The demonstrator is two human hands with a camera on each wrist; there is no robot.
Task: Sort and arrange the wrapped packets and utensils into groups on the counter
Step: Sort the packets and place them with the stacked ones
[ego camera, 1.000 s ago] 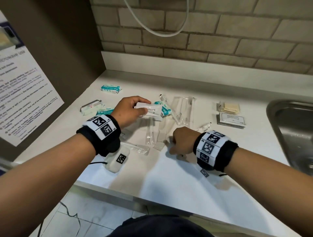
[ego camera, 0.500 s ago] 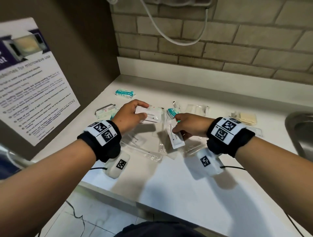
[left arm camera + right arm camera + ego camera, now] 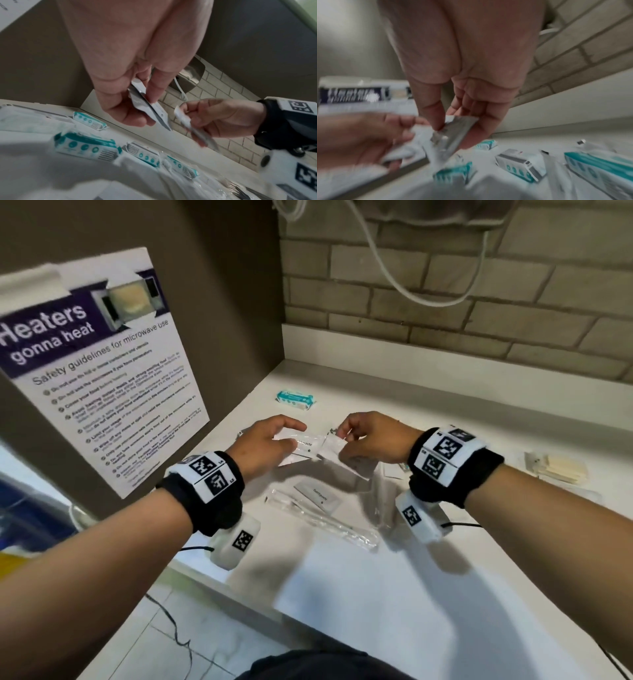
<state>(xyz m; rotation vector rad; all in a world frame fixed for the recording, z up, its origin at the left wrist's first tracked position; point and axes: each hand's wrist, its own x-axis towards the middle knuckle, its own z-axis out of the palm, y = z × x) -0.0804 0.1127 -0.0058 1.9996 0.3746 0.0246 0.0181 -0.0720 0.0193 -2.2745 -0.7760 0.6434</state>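
My left hand (image 3: 274, 440) (image 3: 137, 108) pinches a few flat white toothpaste sachets (image 3: 301, 445) (image 3: 150, 109) above the counter. Beside it, nearly touching, my right hand (image 3: 359, 440) (image 3: 453, 125) pinches another white sachet (image 3: 337, 451) (image 3: 452, 134) between thumb and fingers. One more toothpaste sachet (image 3: 318, 498) lies on the counter below the hands, across a long clear-wrapped utensil (image 3: 325, 520). Several teal-and-white packets (image 3: 85, 147) (image 3: 520, 164) lie under the hands. A single teal packet (image 3: 296, 399) sits further back.
White counter (image 3: 394, 594) runs to a brick wall (image 3: 445, 302) behind and a brown side panel with a microwave poster (image 3: 102, 371) on the left. Cream napkins (image 3: 561, 469) lie at the right. A white cable (image 3: 394, 275) hangs on the wall.
My right hand picked a white sachet off the counter and carried it up and left to meet the left hand's sachets. The head view swung left and up.
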